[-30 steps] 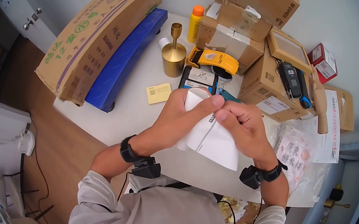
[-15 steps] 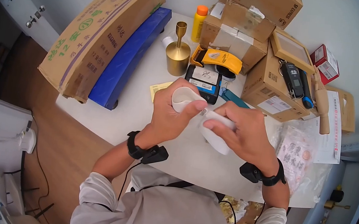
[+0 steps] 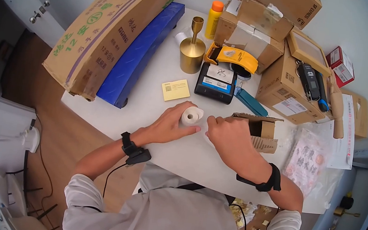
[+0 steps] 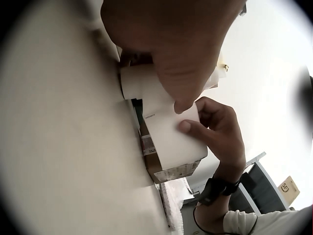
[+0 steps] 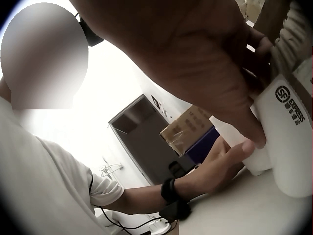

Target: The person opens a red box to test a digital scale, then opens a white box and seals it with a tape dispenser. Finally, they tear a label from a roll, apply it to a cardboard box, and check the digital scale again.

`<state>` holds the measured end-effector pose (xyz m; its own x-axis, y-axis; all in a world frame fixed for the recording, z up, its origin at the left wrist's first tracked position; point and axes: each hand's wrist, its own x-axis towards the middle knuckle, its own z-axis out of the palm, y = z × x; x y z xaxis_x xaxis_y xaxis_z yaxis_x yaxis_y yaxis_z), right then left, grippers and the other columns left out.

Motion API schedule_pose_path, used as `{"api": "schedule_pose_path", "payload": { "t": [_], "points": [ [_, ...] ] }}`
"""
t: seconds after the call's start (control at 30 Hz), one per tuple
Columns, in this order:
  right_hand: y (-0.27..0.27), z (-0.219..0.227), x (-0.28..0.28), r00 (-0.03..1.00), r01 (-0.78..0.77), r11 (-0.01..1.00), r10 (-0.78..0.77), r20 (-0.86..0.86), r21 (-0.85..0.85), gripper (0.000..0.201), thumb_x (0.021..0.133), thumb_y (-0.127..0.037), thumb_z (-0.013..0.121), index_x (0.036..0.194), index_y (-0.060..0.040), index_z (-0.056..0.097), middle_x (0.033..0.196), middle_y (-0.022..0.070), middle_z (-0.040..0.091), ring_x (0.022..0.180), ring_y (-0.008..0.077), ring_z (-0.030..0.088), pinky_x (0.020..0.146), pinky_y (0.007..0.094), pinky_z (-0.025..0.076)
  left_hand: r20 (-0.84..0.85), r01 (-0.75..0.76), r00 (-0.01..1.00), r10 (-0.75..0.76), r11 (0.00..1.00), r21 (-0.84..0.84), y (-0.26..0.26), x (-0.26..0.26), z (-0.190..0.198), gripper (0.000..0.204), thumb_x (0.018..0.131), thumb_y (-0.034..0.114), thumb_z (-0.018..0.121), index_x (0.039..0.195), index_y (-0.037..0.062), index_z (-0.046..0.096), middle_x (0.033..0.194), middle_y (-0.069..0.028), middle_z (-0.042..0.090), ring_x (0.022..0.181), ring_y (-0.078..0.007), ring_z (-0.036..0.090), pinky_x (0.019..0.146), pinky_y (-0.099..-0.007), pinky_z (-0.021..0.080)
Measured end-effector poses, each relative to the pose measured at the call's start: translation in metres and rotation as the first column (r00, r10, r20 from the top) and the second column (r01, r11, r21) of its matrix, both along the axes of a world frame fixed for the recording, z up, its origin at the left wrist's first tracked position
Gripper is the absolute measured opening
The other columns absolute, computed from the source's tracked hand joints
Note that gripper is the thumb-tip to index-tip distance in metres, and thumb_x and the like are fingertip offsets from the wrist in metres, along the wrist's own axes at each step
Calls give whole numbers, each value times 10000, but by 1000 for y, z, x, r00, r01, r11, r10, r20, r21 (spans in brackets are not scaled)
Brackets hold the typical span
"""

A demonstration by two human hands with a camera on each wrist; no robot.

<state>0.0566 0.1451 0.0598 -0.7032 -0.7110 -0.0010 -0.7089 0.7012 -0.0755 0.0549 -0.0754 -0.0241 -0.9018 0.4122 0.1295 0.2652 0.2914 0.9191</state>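
The left hand [image 3: 171, 125] lies low on the white surface [image 3: 147, 110] with its fingers curled around a white paper roll [image 3: 192, 115], which lies on its side there with the hollow core facing the camera. The right hand [image 3: 228, 137] is just beside it, palm down, and its fingertips press the loose end of the paper that comes from the roll. Both forearms reach forward from the body, and each wrist wears a dark band.

The left wrist view shows what the head view hides: the paper strip [image 4: 171, 132] is pulled out from the roll [image 4: 139, 81], and the right hand's fingers [image 4: 188, 127] rest on it. In the right wrist view, printed letters are visible on the white paper [image 5: 288, 142], and the left hand [image 5: 230, 156] holds the roll's far side.

Just behind the right hand lies a small open carton [image 3: 259, 130]. Farther back on the surface stand a brass weight [image 3: 191, 52], a black label printer [image 3: 217, 82], a yellow tape dispenser [image 3: 234, 57], a yellow note [image 3: 176, 89] and stacked cardboard boxes [image 3: 252, 28]. A long cardboard box [image 3: 110, 34] leans at the left edge, over the wooden floor [image 3: 63, 135].
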Motion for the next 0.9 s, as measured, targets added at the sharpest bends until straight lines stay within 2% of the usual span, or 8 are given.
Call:
{"api": "schedule_pose_path", "payload": {
  "t": [0.17, 0.27, 0.37, 0.43, 0.57, 0.77, 0.83, 0.9],
  "points": [
    [1, -10, -1, 997, 15, 999, -18, -77, -40, 206, 856, -170, 751, 865, -35, 595, 769, 104, 670, 755, 289, 707, 619, 392, 539, -150, 6, 989, 0, 999, 41, 8, -5, 10, 563, 862, 114, 808, 1336, 68, 508, 1211, -110, 664, 1126, -250, 652, 1001, -382, 494],
    [4, -7, -3, 993, 82, 992, -90, -79, -98, 213, 857, -180, 756, 871, -37, 598, 769, 101, 666, 763, 281, 704, 630, 394, 540, 86, 80, 993, -86, 994, 74, 7, -8, 8, 658, 856, 97, 802, 1418, 61, 462, 1266, -127, 643, 1159, -256, 641, 1017, -389, 492],
    [6, 1, -2, 995, 87, 986, -94, -39, -139, 122, 819, -91, 716, 867, -33, 620, 801, 109, 693, 764, 270, 717, 625, 385, 557, -200, -55, 975, 100, 974, 219, 8, -8, 13, 677, 843, 81, 800, 1434, 50, 472, 1319, -142, 619, 1167, -288, 636, 1023, -396, 489],
    [7, 1, -1, 996, 85, 987, -89, -28, -137, 129, 841, -111, 717, 866, -29, 620, 800, 112, 692, 767, 275, 716, 628, 387, 557, -475, 59, 878, -62, 998, -21, 5, -10, 25, 655, 842, 68, 787, 1431, 44, 501, 1380, -161, 578, 1170, -332, 624, 1020, -403, 488],
    [7, -5, 1, 994, 110, 983, -111, 2, -144, 186, 858, -180, 755, 890, -34, 645, 797, 100, 675, 775, 285, 698, 658, 406, 541, -502, 54, 842, -198, 956, -287, 3, -3, 15, 611, 851, 59, 769, 1412, 35, 530, 1402, -180, 554, 1185, -365, 601, 1022, -415, 488],
    [7, -7, -1, 997, 73, 994, -75, -26, -77, 169, 857, -163, 745, 862, -37, 633, 805, 103, 676, 780, 289, 696, 649, 413, 536, -295, 124, 939, -175, 975, -186, -1, -5, 11, 624, 894, 52, 730, 1463, 34, 476, 1398, -194, 543, 1177, -334, 612, 1013, -395, 493],
    [6, -7, -4, 995, 85, 990, -90, -39, -111, 158, 869, -157, 734, 868, -39, 628, 802, 108, 676, 774, 294, 693, 649, 418, 535, -1, 43, 999, -43, 984, 171, 6, -6, 7, 571, 909, 48, 717, 1431, 37, 485, 1318, -139, 597, 1108, -236, 642, 979, -363, 501],
    [6, -5, -6, 993, 102, 984, -110, -52, -144, 148, 882, -150, 722, 874, -42, 622, 800, 112, 676, 768, 300, 690, 649, 423, 533, 82, 48, 995, -57, 992, 116, 3, -15, 4, 523, 899, 27, 706, 1384, 39, 511, 1256, -101, 619, 1072, -190, 634, 958, -341, 499]
  ]
}}
